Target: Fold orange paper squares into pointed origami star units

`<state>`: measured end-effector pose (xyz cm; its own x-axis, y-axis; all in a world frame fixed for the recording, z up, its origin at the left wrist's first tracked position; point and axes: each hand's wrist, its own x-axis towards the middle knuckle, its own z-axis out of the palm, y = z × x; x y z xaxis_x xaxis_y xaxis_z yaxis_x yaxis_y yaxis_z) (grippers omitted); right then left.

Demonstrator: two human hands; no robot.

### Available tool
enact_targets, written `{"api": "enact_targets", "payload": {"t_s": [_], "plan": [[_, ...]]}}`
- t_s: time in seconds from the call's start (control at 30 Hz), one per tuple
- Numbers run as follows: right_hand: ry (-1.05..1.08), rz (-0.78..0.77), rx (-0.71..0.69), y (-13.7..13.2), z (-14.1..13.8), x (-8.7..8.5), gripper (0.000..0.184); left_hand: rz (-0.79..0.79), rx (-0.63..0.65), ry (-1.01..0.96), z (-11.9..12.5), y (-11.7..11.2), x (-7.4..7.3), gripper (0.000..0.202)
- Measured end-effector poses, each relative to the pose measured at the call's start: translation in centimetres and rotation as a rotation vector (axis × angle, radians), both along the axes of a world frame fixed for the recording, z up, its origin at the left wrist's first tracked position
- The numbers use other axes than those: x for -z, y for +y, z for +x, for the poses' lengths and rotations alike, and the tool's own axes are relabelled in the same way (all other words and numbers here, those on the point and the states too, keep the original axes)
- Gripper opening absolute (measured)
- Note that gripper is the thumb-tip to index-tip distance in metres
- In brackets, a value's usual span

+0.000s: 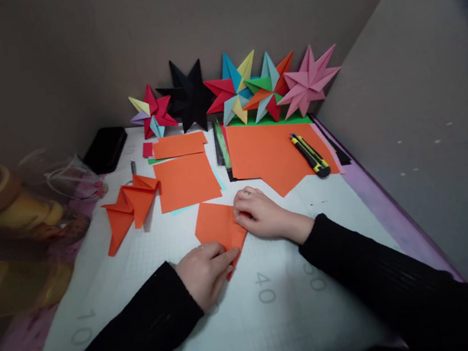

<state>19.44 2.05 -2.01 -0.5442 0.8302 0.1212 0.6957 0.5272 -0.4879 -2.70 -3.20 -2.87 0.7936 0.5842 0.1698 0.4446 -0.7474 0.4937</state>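
— Fingers (223,254) of the left hand (204,271) lie nearly flat and together, pressing on the near corner of the folded orange paper (218,228); they pinch nothing, they only hold it down. Do you read it the same way?

— Yes. The right hand (261,213) is curled, its fingers (242,200) bent over the paper's right edge, and it looks to be pinching or creasing a flap there. How tightly they close on it I cannot tell, as the knuckles hide the tips.

— Where does the piece lie?

— On the pale gridded tabletop (280,309), near the middle, between both hands. Just beyond it on the far side is a flat orange sheet (186,179), and to the left a group of folded orange points (131,208).

— How would that paper handle?

— Very light and thin, I judge; it bends at a touch, holds a crease, and would slide on the smooth mat unless pinned. Best taken at a corner or along a folded edge, where the layers are stiffer. Rough pulling could tear it.

— Anything else about?

— A yellow and black utility knife (311,155) rests on the large orange sheet (270,155) to the far right, well apart from the hands. A row of paper stars (234,90) leans against the far wall.
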Motion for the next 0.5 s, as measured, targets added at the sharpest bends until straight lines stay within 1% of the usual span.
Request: {"api": "enact_targets", "payload": {"t_s": [0.2, 0.37, 0.5], "plan": [[0.01, 0.003, 0.02, 0.0, -0.06, 0.31, 0.01, -0.055, 0.011, -0.025, -0.04, 0.39, 0.06, 0.046], [0.023, 0.009, 0.034, -0.12, -0.18, 0.44, 0.01, -0.098, 0.024, -0.058, -0.02, 0.48, -0.17, 0.038], [0.026, 0.01, 0.041, -0.19, -0.23, 0.37, 0.012, -0.067, 0.019, -0.062, -0.08, 0.27, -0.04, 0.032]]}}
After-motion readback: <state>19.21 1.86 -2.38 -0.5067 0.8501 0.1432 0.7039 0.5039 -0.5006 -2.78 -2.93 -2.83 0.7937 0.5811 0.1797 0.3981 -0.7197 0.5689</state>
